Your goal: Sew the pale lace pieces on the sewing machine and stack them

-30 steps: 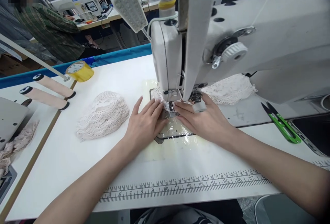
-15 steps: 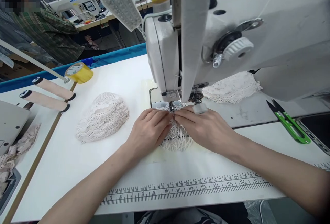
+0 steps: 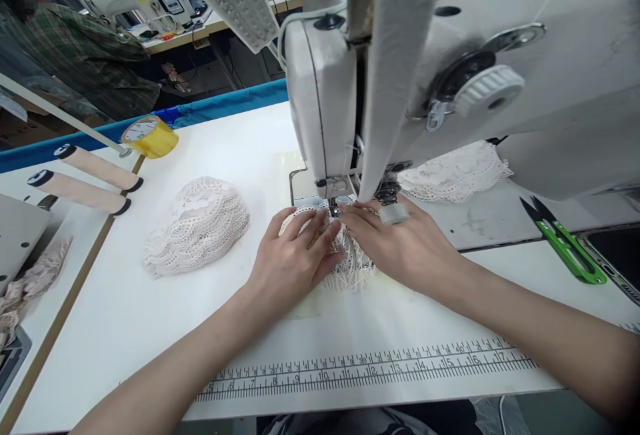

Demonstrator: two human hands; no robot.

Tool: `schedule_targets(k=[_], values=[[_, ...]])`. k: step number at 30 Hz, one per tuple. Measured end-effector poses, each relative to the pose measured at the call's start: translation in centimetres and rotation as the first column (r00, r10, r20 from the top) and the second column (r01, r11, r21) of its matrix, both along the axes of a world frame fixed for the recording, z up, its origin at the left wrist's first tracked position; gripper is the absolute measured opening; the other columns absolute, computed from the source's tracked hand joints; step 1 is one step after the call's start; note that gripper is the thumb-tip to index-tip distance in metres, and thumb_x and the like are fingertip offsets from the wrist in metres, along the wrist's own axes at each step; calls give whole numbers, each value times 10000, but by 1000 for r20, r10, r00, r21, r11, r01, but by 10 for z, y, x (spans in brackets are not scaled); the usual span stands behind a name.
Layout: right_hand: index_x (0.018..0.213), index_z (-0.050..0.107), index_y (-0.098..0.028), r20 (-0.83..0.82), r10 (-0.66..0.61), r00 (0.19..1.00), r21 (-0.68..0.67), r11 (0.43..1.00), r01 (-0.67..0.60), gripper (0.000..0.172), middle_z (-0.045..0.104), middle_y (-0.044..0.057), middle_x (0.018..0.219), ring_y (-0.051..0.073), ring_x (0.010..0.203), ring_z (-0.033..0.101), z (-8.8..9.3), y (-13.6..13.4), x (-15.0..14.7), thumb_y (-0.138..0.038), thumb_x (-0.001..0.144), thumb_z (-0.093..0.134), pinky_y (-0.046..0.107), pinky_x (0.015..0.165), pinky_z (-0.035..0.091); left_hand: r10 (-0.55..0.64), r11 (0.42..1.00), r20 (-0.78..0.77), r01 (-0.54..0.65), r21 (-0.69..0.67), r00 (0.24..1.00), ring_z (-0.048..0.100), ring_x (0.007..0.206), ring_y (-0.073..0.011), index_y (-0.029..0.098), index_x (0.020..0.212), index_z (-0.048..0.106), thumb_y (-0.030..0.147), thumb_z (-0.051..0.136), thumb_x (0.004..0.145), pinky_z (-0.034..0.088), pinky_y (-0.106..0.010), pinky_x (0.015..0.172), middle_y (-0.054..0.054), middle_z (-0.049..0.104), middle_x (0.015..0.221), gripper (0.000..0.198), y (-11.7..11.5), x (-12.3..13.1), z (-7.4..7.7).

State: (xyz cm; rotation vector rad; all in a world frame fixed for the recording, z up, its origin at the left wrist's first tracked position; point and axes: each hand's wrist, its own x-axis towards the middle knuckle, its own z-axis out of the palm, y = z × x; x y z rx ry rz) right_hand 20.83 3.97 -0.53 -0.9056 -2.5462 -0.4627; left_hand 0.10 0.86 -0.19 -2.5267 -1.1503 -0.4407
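A piece of white lace with fringe [image 3: 347,268] lies under the needle and presser foot [image 3: 333,206] of a white sewing machine [image 3: 325,101]. My left hand [image 3: 293,251] rests on the lace left of the foot, its fingers spread. On the right, my right hand [image 3: 400,241] presses the lace beside the foot with its fingers close together; its fingertips are partly hidden by the machine. One lace bundle [image 3: 197,228] sits on the table to the left, and more white lace [image 3: 457,171] lies behind my right hand.
Green snips [image 3: 567,245] lie at the right by a dark device [image 3: 617,251]. Two thread cones [image 3: 80,191] and yellow tape [image 3: 150,137] are at the left. A printed ruler [image 3: 370,371] runs along the table's front edge. A person in a plaid shirt [image 3: 75,55] is at the back left.
My left hand's fingers have spread apart over the lace. Less of the fringe shows, and it has shifted slightly. The view has moved a little, with the machine head looking larger.
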Motion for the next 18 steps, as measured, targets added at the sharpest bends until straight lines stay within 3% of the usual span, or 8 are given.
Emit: schedule_targets(k=[7, 15, 18], values=[[953, 685, -142, 4, -11, 1000, 30, 999, 10, 218, 737, 81, 916, 216, 928, 613, 0, 1, 0, -50, 827, 533, 356, 936, 384, 14, 1000, -2, -14, 20, 1000, 611, 1111, -211, 165, 1222, 625, 382, 503, 972, 385, -419, 1015, -89, 696, 1179, 353, -1, 0, -1], [1148, 630, -82, 43, -10, 999, 44, 999, 8, 315, 737, 104, 959, 222, 922, 628, 2, 3, 0, -63, 845, 550, 387, 954, 401, 20, 1000, 29, -20, 11, 999, 623, 1102, -219, 169, 1233, 612, 391, 518, 963, 394, -440, 1013, -99, 699, 1169, 361, 2, 1, -2], [1112, 639, -110, 36, 26, 999, 18, 999, -26, 285, 740, 85, 940, 224, 969, 625, 2, 3, 1, -48, 854, 536, 399, 955, 403, -11, 1000, 72, 9, 19, 997, 622, 1108, -223, 180, 1210, 615, 350, 546, 949, 399, -453, 1030, -87, 696, 1176, 319, 1, -2, 0]])
